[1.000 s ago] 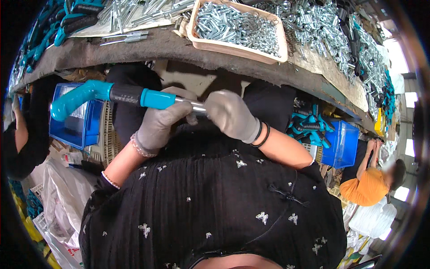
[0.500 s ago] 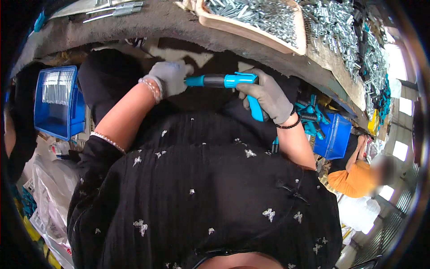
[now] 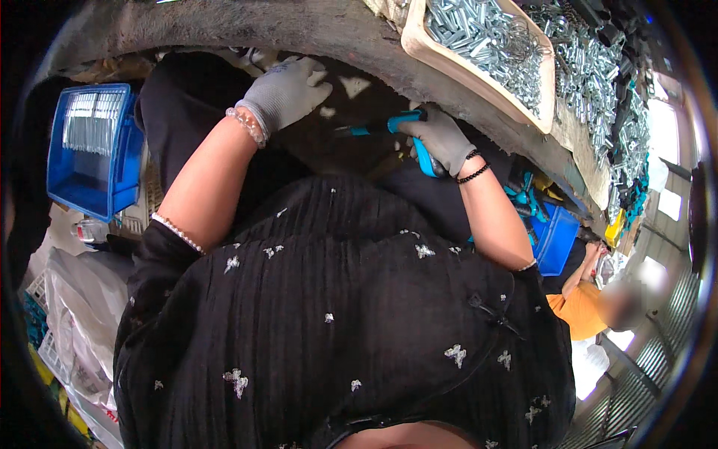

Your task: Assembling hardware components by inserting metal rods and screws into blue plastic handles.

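My left hand (image 3: 288, 91), in a grey glove, is raised over the gap beneath the bench edge. Its fingers are spread a little, and nothing shows in them. To its right, my gloved right hand (image 3: 443, 139) is wrapped round a teal-and-black pistol-grip tool (image 3: 428, 159). The tool's barrel points left toward the left hand, ending in a thin dark tip that is hard to make out. Between that tip and the left hand there is a gap.
A cream tray (image 3: 479, 75) of small metal parts rests on the worn bench (image 3: 247, 37), with more metal pieces heaped beyond. Left stands a blue bin (image 3: 93, 191) with metal rods. At right, near another blue bin (image 3: 559, 241) and similar teal tools, sits a co-worker in orange (image 3: 580, 316).
My left hand has let go of the tool's barrel end and moved up, its fingers loosening. The tool stays in my right hand, and its barrel now looks shorter. The view has shifted slightly.
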The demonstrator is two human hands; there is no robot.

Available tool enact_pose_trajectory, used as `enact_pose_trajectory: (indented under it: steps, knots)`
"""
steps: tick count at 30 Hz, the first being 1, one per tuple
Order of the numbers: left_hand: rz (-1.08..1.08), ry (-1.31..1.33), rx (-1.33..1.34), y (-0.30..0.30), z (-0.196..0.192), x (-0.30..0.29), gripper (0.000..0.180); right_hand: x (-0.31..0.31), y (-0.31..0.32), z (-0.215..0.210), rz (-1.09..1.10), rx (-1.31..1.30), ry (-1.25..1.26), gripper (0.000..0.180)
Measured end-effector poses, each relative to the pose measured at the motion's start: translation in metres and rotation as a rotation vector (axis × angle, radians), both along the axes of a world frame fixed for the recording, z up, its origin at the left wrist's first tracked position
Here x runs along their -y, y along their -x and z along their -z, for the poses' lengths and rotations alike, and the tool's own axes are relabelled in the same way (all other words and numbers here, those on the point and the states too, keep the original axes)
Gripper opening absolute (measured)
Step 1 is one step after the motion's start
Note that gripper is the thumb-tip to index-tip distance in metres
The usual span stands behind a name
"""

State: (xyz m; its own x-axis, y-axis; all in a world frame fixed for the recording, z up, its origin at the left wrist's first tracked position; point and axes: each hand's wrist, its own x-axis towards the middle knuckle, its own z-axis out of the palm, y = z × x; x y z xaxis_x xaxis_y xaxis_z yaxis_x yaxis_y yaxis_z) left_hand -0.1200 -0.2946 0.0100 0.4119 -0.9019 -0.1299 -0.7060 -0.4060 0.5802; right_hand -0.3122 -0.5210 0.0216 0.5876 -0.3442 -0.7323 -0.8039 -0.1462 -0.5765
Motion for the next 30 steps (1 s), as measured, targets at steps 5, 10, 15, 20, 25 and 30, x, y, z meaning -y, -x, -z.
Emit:
enact_pose_trajectory:
  steps: [5, 10, 15, 20, 25, 30]
  knots:
    - [-0.195, -0.037, -0.141, 0.001, 0.010, 0.007, 0.054, 0.003, -0.011, 0.002, -0.356, 0.048, 0.154, 0.043]
    - [0.189, 0.210, -0.091, 0.036, -0.013, 0.026, 0.046, -0.034, -0.001, -0.040, -0.832, 0.119, 0.552, 0.052]
    - [0.425, -0.527, 0.045, 0.064, 0.062, 0.090, 0.042, -0.036, -0.037, 0.010, -1.160, -0.041, 0.533, 0.034]
    - [0.086, 0.493, 0.129, 0.068, 0.166, 0.102, 0.043, -0.041, -0.026, 0.061, -0.840, -0.025, 0.779, 0.033]
    - [0.380, -0.038, 0.147, 0.033, 0.052, 0.130, 0.040, -0.035, -0.036, 0.039, -1.061, -0.065, 0.631, 0.038]
    - [0.477, -0.025, 0.054, 0.006, 0.037, 0.136, 0.040, 0.000, -0.019, 0.133, -0.981, 0.227, 0.531, 0.034]
